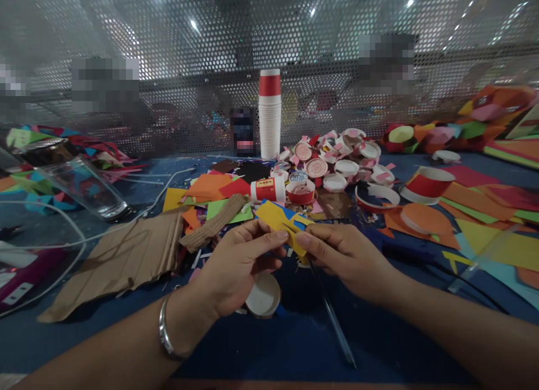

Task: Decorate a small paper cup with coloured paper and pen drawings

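Observation:
Both hands meet over the middle of the blue table. Between thumb and fingers, my left hand pinches a piece of yellow paper with slits or folds in it. On its right side my right hand pinches the same paper. Blue paper shows behind the yellow. Below the hands a pen slants down toward the front; its upper end is hidden near my right fingers. Beside my left palm sits a round white cup bottom, partly covered by the hand.
Behind stands a tall stack of paper cups. Cut cup pieces are heaped right of it. Torn cardboard, a tilted glass and a white cable lie left. Coloured paper and a dark tool with a cord lie right.

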The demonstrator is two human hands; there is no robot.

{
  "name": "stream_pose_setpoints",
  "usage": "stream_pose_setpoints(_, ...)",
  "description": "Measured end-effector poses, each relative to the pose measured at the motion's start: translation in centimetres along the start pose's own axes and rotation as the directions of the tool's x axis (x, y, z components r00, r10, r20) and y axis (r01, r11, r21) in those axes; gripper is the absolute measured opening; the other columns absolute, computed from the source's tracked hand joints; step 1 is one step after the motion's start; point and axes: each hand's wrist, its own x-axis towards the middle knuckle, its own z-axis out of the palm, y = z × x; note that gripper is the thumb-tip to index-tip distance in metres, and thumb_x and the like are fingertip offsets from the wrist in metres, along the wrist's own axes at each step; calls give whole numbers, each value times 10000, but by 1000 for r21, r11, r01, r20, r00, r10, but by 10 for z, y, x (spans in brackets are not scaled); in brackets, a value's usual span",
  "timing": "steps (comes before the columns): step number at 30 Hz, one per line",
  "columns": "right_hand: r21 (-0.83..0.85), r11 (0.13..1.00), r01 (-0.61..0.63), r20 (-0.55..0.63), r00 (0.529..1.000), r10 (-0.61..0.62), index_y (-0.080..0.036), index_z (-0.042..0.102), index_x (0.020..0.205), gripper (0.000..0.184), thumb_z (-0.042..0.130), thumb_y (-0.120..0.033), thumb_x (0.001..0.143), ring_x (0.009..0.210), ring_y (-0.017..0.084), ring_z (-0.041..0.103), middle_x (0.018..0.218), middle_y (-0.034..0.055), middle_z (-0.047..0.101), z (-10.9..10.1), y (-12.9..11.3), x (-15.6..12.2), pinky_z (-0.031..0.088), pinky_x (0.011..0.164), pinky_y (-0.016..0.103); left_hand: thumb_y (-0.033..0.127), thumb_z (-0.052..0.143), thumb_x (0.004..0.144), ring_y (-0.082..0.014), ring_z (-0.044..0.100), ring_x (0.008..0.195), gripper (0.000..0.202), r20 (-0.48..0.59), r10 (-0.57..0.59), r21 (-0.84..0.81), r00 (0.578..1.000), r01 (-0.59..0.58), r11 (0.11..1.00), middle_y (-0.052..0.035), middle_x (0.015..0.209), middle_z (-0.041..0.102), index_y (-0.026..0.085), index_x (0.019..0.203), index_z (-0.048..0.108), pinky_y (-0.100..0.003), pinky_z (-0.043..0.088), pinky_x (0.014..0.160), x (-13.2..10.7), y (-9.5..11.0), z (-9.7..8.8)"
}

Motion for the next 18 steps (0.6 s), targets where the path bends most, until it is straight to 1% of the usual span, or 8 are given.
stream_pose_setpoints(3, 3, 1000, 2, 3, 1000, -2, -217, 501, 679, 567, 534, -693, 986, 522, 98, 327, 620, -52, 391, 0, 0, 0, 252, 450, 255, 252, 937, 701, -67, 625, 602, 296, -5, 3, -4, 1000, -3, 1000, 23, 694, 698, 138, 896, 746, -147, 538, 542, -1, 2, -1)
stream_pose_setpoints(7, 26, 1000, -3, 8, 1000, 3, -221, 500, 679, 567, 544, -702, 975, 518, 100, 329, 618, -51, 395, 1, 0, -1, 243, 444, 256, 279, 938, 703, -85, 655, 633, 294, 7, 39, -26, 999, -39, 999, 19, 749, 718, 160, 908, 764, -157, 546, 516, 1, 5, -1)
stream_pose_setpoints(11, 34, 999, -19, 6, 1000, 18, -218, 505, 687, 558, 556, -696, 972, 518, 98, 331, 627, -47, 406, 1, 0, -1, 239, 441, 253, 288, 938, 708, -88, 660, 629, 278, 12, 60, 14, 998, -60, 998, 5, 719, 720, 139, 869, 766, -143, 529, 497, 3, 4, -4)
stream_pose_setpoints(15, 40, 999, -9, 5, 1000, 9, -220, 495, 677, 559, 563, -690, 972, 505, 93, 302, 614, -57, 365, 0, -1, 1, 222, 429, 252, 300, 934, 715, -98, 665, 624, 274, 1, 50, 43, 999, -50, 998, -5, 700, 732, 138, 850, 760, -164, 545, 521, 2, 2, -4)
stream_pose_setpoints(18, 31, 999, 6, -2, 1000, -6, -216, 507, 676, 560, 557, -685, 979, 506, 93, 310, 614, -54, 375, 0, -1, 1, 230, 427, 248, 294, 926, 720, -101, 665, 619, 250, -5, 36, 43, 999, -36, 998, -7, 692, 735, 143, 828, 759, -172, 542, 527, 2, 2, -3)
